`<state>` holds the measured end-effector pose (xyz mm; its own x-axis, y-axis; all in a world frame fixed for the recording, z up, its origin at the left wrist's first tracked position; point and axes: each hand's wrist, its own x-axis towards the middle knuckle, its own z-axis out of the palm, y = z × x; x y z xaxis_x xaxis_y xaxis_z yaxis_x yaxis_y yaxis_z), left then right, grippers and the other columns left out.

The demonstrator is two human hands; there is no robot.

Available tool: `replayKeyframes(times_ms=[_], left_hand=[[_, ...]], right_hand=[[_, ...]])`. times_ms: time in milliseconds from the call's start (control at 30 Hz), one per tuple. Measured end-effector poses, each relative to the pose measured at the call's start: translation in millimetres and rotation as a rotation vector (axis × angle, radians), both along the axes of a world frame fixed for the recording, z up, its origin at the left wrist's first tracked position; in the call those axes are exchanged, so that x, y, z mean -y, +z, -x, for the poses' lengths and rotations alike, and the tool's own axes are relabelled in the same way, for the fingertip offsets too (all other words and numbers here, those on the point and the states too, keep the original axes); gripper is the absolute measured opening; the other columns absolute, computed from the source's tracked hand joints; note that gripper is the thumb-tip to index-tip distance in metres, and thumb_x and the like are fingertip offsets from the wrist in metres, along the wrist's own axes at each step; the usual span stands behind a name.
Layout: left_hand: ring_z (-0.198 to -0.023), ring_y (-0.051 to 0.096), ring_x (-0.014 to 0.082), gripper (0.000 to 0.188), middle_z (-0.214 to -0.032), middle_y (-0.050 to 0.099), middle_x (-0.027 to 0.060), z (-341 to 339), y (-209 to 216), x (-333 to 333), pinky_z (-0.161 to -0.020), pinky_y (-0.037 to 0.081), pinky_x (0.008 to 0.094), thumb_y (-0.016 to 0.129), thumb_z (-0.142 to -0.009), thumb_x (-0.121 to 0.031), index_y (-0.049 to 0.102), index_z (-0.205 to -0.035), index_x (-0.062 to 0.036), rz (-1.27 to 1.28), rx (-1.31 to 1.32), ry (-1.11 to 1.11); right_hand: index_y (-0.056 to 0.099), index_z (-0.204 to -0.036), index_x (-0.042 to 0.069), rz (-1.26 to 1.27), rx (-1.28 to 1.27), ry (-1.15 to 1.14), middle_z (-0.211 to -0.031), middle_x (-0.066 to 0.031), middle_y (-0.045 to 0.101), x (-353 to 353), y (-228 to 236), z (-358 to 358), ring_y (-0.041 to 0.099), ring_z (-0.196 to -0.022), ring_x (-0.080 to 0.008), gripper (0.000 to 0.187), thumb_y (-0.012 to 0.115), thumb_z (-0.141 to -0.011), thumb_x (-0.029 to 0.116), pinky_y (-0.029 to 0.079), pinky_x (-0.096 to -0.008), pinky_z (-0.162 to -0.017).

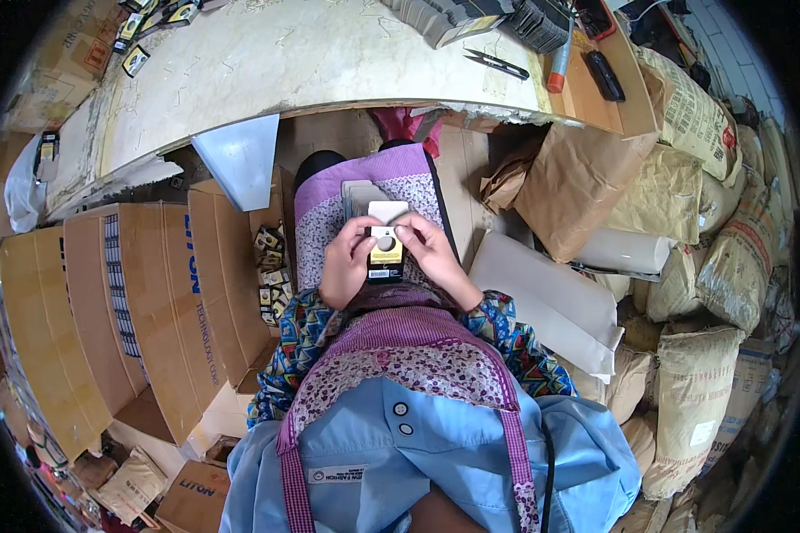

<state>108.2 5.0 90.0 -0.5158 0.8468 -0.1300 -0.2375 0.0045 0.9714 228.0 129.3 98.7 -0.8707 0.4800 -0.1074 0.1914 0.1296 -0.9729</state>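
Above my lap I hold a small black-and-yellow cardboard box (pixel 386 258) with a round spot on its front and a pale flap standing up at its top. My left hand (pixel 345 265) pinches its left edge with thumb and fingers. On the opposite side my right hand (pixel 436 259) grips it near the flap, thumb on the front. Just behind the box, a stack of flat grey card pieces (pixel 355 197) rests on the purple flowered apron (pixel 324 191) over my legs. Whether the box is empty cannot be seen.
A worn worktable (pixel 311 62) spans the far side, carrying thread snips (pixel 498 64), an orange-capped tube (pixel 559 67) and stacked dark cards (pixel 449 18). Left of my legs, an open carton (pixel 229 258) holds several small finished boxes (pixel 274 289). Filled sacks (pixel 698 391) pile up at right.
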Motion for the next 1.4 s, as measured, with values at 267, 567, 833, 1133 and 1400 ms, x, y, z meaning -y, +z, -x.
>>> replayKeyframes(times_ms=[267,567,833,1133,1400], left_hand=[[-0.092,0.06,0.0159,0.023,-0.096,0.06,0.0133,1,7,0,-0.081,0.046,0.0251,0.048,-0.085,0.007,0.048,-0.108,0.0029,-0.009,-0.021,0.059],[-0.091,0.061,0.0165,0.023,-0.095,0.061,0.0144,-1,8,-1,-0.079,0.047,0.0256,0.049,-0.084,0.008,0.049,-0.107,0.0039,0.055,-0.083,0.09],[-0.088,0.062,0.0165,0.022,-0.096,0.061,0.0141,-3,3,1,-0.076,0.048,0.0254,0.05,-0.084,0.008,0.051,-0.105,0.0041,0.057,-0.091,0.069],[-0.092,0.06,0.0174,0.037,-0.098,0.058,0.0142,0,14,2,-0.078,0.047,0.0248,0.05,-0.082,0.012,0.046,-0.117,0.0009,0.015,0.011,0.08],[-0.093,0.06,0.0173,0.035,-0.099,0.058,0.014,1,21,-2,-0.079,0.048,0.0257,0.05,-0.083,0.011,0.047,-0.116,0.0017,0.005,-0.016,0.151]], right_hand=[[0.042,-0.131,0.0,0.192,-0.067,-0.257,-0.091,-0.005,0.064,-1,2,9,0.057,-0.081,-0.0075,0.055,0.066,-0.081,0.003,0.045,-0.0217,-0.076],[0.066,-0.086,0.003,-0.611,-0.169,-0.179,-0.081,-0.0072,0.065,1,13,11,0.06,-0.076,-0.0178,0.008,0.065,-0.079,0.004,0.046,-0.0283,-0.07],[0.066,-0.086,-0.002,0.38,-0.009,-0.301,-0.081,-0.0027,0.066,-7,18,14,0.057,-0.071,-0.0057,0.01,0.068,-0.08,0.005,0.045,-0.0207,-0.066],[0.067,-0.099,-0.002,0.078,0.063,-0.098,-0.091,-0.0082,0.068,-6,17,-1,0.061,-0.084,-0.0111,0.018,0.065,-0.083,0.006,0.047,-0.0243,-0.08],[0.048,-0.12,-0.002,0.104,-0.028,-0.229,-0.099,-0.0137,0.063,11,9,9,0.06,-0.09,-0.0138,0.051,0.071,-0.077,0.013,0.047,-0.0252,-0.077]])
